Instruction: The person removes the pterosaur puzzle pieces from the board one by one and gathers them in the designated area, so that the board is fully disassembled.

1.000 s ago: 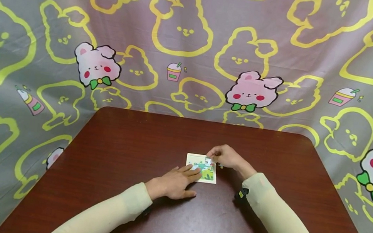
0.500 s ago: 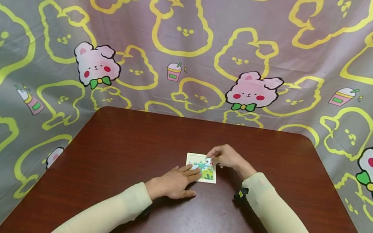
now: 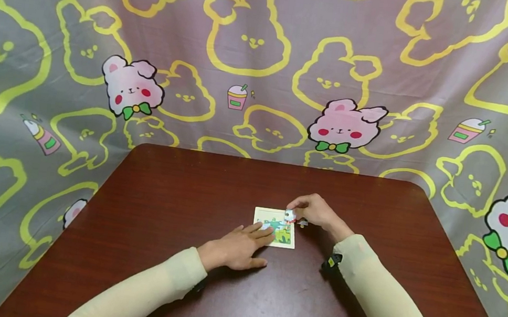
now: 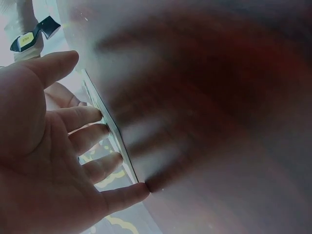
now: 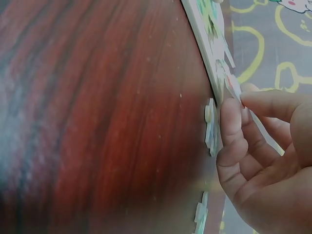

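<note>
A small square jigsaw puzzle point(image 3: 272, 240) with a pale frame and a green and blue picture lies on the table. My left hand point(image 3: 240, 248) rests on its left part with straight, spread fingers, hiding some of it. Seen from the left wrist, that hand's fingertips point(image 4: 116, 157) touch the edge of the puzzle board point(image 4: 113, 127). With thumb and fingers, my right hand point(image 3: 316, 212) pinches a white puzzle piece point(image 3: 291, 216) with red marks, tilted above the board's upper right corner. In the right wrist view the piece point(image 5: 233, 87) appears edge-on between the fingertips.
Beside the board's right edge, partly under the right hand, lies a loose puzzle piece point(image 3: 303, 223). From the right wrist, two loose pieces show, one near the board point(image 5: 210, 127) and another lower down point(image 5: 201, 214). A patterned curtain point(image 3: 268, 38) hangs behind the brown table point(image 3: 194, 183).
My right hand has moved slightly up and to the right, lifting the white piece so that more of it shows. The left hand has stayed in place on the board.
</note>
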Tool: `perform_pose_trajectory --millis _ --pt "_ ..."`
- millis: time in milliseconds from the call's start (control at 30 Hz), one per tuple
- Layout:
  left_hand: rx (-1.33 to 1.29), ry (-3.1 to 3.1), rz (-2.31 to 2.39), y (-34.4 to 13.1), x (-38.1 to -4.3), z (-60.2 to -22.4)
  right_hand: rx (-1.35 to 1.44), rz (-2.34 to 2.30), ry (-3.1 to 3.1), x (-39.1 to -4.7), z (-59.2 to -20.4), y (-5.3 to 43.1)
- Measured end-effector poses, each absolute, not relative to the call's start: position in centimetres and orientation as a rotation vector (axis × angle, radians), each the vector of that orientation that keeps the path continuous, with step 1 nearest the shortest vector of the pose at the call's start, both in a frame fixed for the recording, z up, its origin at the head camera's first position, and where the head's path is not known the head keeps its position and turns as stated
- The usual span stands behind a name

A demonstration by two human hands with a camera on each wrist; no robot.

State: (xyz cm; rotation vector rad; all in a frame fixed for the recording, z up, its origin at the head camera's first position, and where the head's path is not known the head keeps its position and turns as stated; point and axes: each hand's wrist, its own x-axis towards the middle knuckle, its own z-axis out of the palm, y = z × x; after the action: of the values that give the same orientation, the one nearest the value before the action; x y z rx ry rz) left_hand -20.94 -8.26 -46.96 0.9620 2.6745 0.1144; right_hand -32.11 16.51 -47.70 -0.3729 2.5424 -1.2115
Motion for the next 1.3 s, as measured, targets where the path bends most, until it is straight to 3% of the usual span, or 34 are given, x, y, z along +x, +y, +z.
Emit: perform_pose_trajectory --millis 1300 --pt "0.979 2.696 0.170 -10.2 -19.5 -46.7 -0.338 -1.290 2.535 -31.8 -47.6 21.7"
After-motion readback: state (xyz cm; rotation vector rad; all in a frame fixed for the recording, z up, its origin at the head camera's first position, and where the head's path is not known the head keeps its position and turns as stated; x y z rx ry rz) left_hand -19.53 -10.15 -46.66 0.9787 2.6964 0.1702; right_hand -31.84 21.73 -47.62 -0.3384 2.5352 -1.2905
